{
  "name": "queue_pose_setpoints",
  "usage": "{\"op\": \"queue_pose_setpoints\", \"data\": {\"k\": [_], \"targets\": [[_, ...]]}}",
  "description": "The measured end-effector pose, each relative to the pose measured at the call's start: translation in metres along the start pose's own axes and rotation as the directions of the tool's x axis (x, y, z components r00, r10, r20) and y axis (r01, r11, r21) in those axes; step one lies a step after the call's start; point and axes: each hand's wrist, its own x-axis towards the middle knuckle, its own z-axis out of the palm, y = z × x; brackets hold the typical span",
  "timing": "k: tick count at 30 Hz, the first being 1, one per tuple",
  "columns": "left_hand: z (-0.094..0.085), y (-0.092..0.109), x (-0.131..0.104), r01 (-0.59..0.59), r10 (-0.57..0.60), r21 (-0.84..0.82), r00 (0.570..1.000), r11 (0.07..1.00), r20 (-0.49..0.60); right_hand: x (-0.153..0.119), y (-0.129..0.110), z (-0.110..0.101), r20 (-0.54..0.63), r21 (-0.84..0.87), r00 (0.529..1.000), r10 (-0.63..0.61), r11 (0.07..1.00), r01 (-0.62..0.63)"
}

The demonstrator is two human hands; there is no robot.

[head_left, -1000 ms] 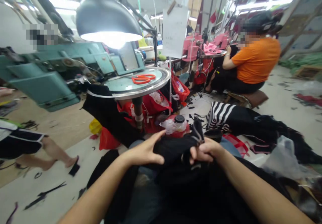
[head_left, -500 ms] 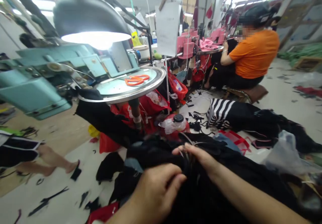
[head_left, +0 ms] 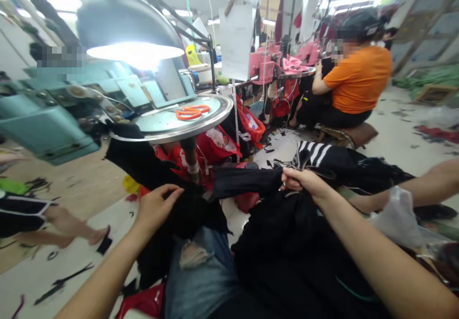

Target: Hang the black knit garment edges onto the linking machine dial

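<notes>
Black cloth is stretched between my two hands above my lap. My left hand pinches its left part between thumb and fingers. Farther right, my right hand is closed round the bunched other end, where thin dark strips loop out past the fingers. More of the black fabric hangs below and spreads over my legs. Torn blue jeans show beneath it. Left of my hands, a black piece of cloth hangs from the edge of a round metal plate on the teal machine.
Orange-handled scissors lie on the plate under a bright lamp. Red bags hang below. A person in an orange shirt sits farther back. Striped black cloth and a clear plastic bag lie at right.
My hands have moved apart, left hand leftward and right hand up and right, drawing the black cloth out between them. The jeans are now uncovered. Another person's bare limb has appeared at right.
</notes>
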Motion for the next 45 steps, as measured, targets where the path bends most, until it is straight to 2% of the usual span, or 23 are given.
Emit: {"op": "queue_pose_setpoints", "data": {"k": [3, 8, 12, 15, 19, 21, 24, 27, 30, 33, 34, 35, 36, 37, 39, 41, 42, 43, 44, 45], "targets": [[0.014, -0.004, 0.005, -0.030, 0.028, -0.042, 0.998, 0.999, -0.053, 0.010, 0.005, -0.006, -0.041, 0.012, 0.999, -0.033, 0.999, 0.033], [0.028, -0.002, 0.013, -0.025, 0.028, -0.106, 0.999, 0.994, 0.028, 0.025, 0.007, -0.007, -0.059, 0.059, 0.998, -0.018, 0.998, 0.022], [0.022, 0.008, 0.006, -0.012, 0.012, -0.114, 1.000, 0.993, -0.008, 0.017, 0.012, -0.004, -0.069, 0.077, 0.997, -0.044, 0.996, 0.050], [0.016, 0.004, 0.000, -0.055, 0.051, -0.126, 0.998, 0.991, -0.030, 0.003, 0.014, -0.008, -0.044, 0.054, 0.997, -0.067, 0.996, 0.070], [0.029, -0.010, 0.008, -0.014, 0.013, -0.075, 1.000, 0.997, -0.005, 0.007, 0.013, -0.012, -0.039, 0.042, 0.998, -0.043, 0.998, 0.044], [0.035, -0.013, 0.010, -0.001, -0.002, -0.063, 0.999, 0.998, -0.043, 0.013, 0.012, -0.013, -0.049, 0.063, 0.998, -0.036, 0.997, 0.039], [0.034, -0.013, 0.003, -0.032, 0.024, -0.078, 0.994, 0.996, -0.105, 0.014, 0.011, -0.013, -0.067, 0.120, 0.998, -0.013, 0.993, 0.021], [0.033, -0.008, -0.005, -0.018, 0.015, -0.112, 1.000, 0.994, -0.027, 0.011, 0.016, -0.008, -0.091, 0.201, 0.992, 0.085, 0.977, -0.065], [0.037, 0.022, -0.011, 0.038, -0.027, -0.150, 0.996, 0.988, 0.080, 0.012, 0.031, 0.014, -0.088, 0.309, 0.975, 0.203, 0.936, -0.167], [0.054, 0.080, -0.034, -0.031, 0.094, -0.273, 0.970, 0.962, 0.223, 0.011, 0.055, 0.054, 0.008, 0.357, 0.940, 0.342, 0.877, -0.322], [0.062, 0.100, -0.047, -0.072, 0.166, -0.314, 0.945, 0.947, 0.283, 0.010, 0.062, 0.068, 0.048, 0.360, 0.923, 0.382, 0.856, -0.372], [0.070, 0.116, -0.063, -0.109, 0.245, -0.352, 0.897, 0.929, 0.369, 0.010, 0.069, 0.080, 0.077, 0.367, 0.912, 0.403, 0.839, -0.402], [0.078, 0.125, -0.079, -0.143, 0.315, -0.377, 0.837, 0.915, 0.447, 0.010, 0.073, 0.087, 0.086, 0.384, 0.912, 0.400, 0.832, -0.401], [0.085, 0.126, -0.094, -0.152, 0.356, -0.399, 0.784, 0.904, 0.508, 0.011, 0.075, 0.090, 0.072, 0.410, 0.925, 0.374, 0.834, -0.369], [0.093, 0.103, -0.117, -0.116, 0.364, -0.410, 0.711, 0.905, 0.601, 0.012, 0.071, 0.083, -0.003, 0.459, 0.959, 0.283, 0.852, -0.251], [0.091, 0.059, -0.126, -0.068, 0.276, -0.320, 0.691, 0.945, 0.668, 0.011, 0.061, 0.064, -0.067, 0.464, 0.980, 0.189, 0.875, -0.137], [0.087, 0.039, -0.125, -0.076, 0.227, -0.243, 0.692, 0.967, 0.685, 0.009, 0.055, 0.056, -0.076, 0.449, 0.985, 0.154, 0.887, -0.104], [0.082, 0.023, -0.121, -0.125, 0.196, -0.153, 0.715, 0.980, 0.671, 0.008, 0.050, 0.049, -0.067, 0.425, 0.989, 0.132, 0.901, -0.091], [0.077, 0.016, -0.115, -0.211, 0.207, -0.070, 0.745, 0.975, 0.634, 0.007, 0.047, 0.047, -0.043, 0.395, 0.992, 0.122, 0.914, -0.096], [0.071, 0.018, -0.108, -0.317, 0.260, -0.008, 0.763, 0.949, 0.592, 0.006, 0.046, 0.048, -0.006, 0.360, 0.992, 0.127, 0.925, -0.117]]}}
